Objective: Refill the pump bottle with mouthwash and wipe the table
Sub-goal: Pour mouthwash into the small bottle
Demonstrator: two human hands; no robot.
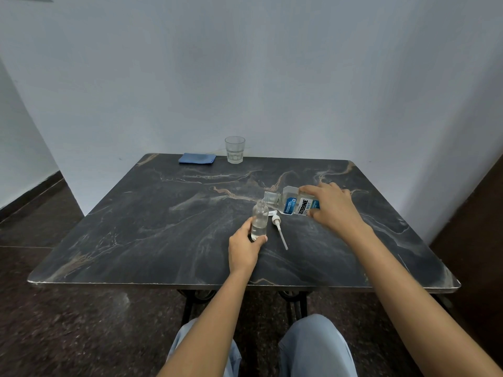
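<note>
Dark marbled table [168, 227] stood against a pale wall, and the single head view showed the whole work area. The left hand [243, 247] was closed around the base of the small clear pump bottle [259, 221], which stood upright near the table's middle with its neck open. The right hand [330, 205] gripped the mouthwash bottle [292, 204], uncapped and tipped nearly flat, its mouth just above and beside the pump bottle's neck. Clear liquid appeared to fill the lower part of the pump bottle; the exact level could not be told. The pump head [277, 225], with its dip tube, lay on the table just beside the pump bottle. Judged from this, pouring was under way; refitting the pump head and closing the mouthwash bottle remained. The folded blue cloth [197, 158] lay untouched at the far edge, near a glass [234, 149], so wiping was not yet started.
</note>
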